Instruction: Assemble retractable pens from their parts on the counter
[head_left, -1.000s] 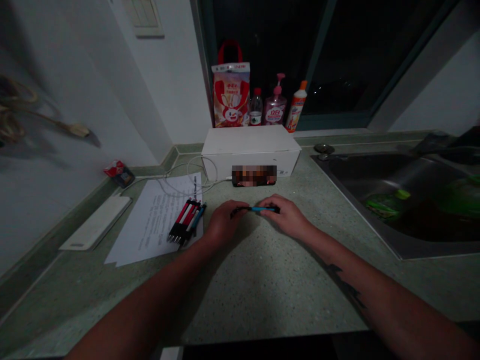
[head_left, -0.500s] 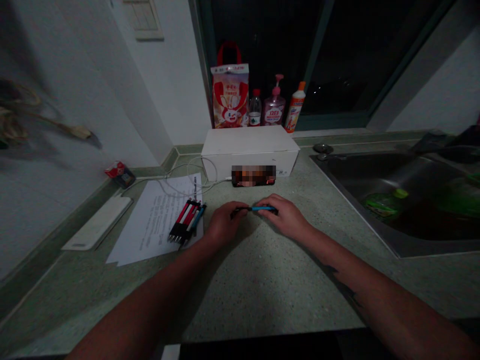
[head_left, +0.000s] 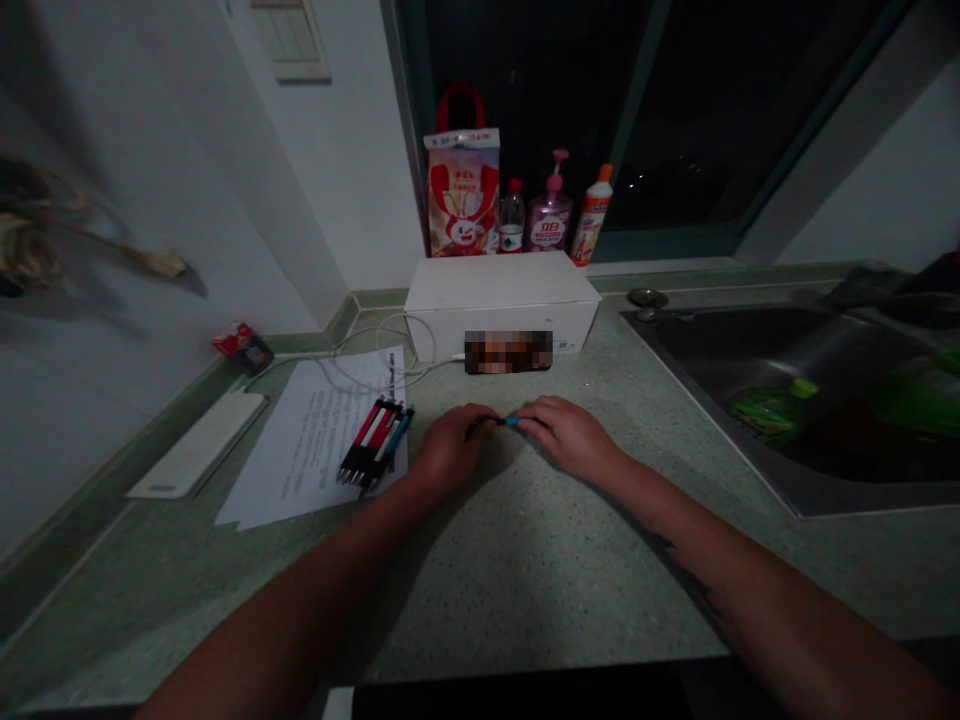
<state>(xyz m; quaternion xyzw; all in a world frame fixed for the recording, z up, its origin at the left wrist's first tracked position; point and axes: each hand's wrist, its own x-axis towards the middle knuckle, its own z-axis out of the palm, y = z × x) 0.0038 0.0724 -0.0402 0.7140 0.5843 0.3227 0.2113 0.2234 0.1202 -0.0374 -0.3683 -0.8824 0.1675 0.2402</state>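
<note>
A blue and black pen [head_left: 511, 421] lies level between my two hands, just above or on the countertop; the gap is too small to tell. My left hand [head_left: 454, 440] pinches its black end. Closed round the blue part is my right hand [head_left: 568, 430], whose fingers hide most of that barrel. To the left of my left hand, several pens [head_left: 373, 440] with red, white, blue and black parts lie side by side on printed paper sheets [head_left: 300, 430]. Beyond my hands a phone [head_left: 508, 353], its screen blurred out, leans against a white box [head_left: 502, 285].
A white cable [head_left: 352, 380] runs from the phone to the left, near a flat white device [head_left: 199, 445] and a small red and black pack [head_left: 244, 347]. The steel sink [head_left: 709, 420] is on the right. Behind the box stand a bag [head_left: 463, 195] and several bottles [head_left: 550, 215].
My right hand's fingers have slid inward along the pen, so less of the blue barrel shows. My left hand keeps its pinch. The view has shifted very slightly.
</note>
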